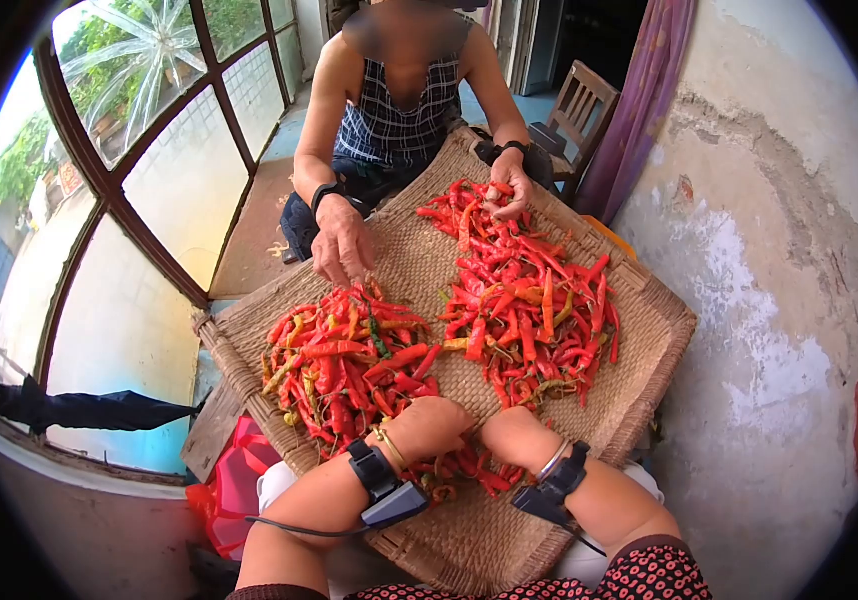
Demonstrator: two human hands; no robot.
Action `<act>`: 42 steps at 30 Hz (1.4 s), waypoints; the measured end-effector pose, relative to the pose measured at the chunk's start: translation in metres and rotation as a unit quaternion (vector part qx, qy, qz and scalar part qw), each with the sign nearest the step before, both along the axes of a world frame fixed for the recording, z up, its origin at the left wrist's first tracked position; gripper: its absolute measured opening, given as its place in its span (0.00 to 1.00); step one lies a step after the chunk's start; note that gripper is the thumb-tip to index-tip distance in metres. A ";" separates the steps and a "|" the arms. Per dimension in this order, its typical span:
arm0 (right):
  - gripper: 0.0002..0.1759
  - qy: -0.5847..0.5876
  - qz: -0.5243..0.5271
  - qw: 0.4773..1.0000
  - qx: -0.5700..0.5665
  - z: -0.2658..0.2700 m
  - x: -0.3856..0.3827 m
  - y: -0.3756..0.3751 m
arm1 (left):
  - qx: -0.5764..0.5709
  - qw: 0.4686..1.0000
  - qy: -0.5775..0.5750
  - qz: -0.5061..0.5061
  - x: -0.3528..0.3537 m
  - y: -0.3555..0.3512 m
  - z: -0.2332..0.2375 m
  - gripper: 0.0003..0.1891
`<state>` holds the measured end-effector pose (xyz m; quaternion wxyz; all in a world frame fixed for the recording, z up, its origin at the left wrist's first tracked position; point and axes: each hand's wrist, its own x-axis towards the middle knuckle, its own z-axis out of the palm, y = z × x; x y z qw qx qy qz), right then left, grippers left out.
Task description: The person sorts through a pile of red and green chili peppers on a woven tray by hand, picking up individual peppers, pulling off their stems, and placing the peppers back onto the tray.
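Two heaps of red chili peppers lie on a woven mat tray (419, 250), a left heap (349, 360) and a right heap (529, 310). At the near edge of the left heap is my left hand (429, 428), bent downward at the wrist. Close beside it, my right hand (521, 436) is also bent down, below the right heap. The fingers of both hands are hidden behind their backs, so their grip does not show. Several loose peppers (479, 470) lie under and between my hands. A green pepper (377, 338) stands out in the left heap.
Across the tray sits another person (399, 110), one hand (343, 245) over the left heap, the other (511, 188) holding a red pepper. A chair (579, 115) stands behind. Windows and a dark umbrella (99, 408) are left; a peeling wall (759, 280) is right.
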<state>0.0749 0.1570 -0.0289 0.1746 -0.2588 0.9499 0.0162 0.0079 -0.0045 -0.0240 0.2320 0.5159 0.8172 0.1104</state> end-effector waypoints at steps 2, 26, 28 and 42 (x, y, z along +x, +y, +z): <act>0.08 -0.095 -0.065 0.993 -0.041 0.007 -0.008 0.008 | 0.012 1.000 0.000 0.014 0.002 0.001 0.007 0.12; 0.04 -0.131 -0.357 0.611 -0.694 0.032 -0.022 0.016 | 0.265 0.764 -0.495 0.317 0.002 0.011 0.018 0.10; 0.04 -0.130 -0.363 0.617 -0.686 0.032 -0.022 0.016 | 0.291 0.770 -0.469 0.321 0.004 0.011 0.016 0.10; 0.08 -0.049 -0.418 0.517 -0.745 0.030 -0.026 0.032 | 0.441 0.671 -0.516 0.299 -0.043 0.001 0.034 0.09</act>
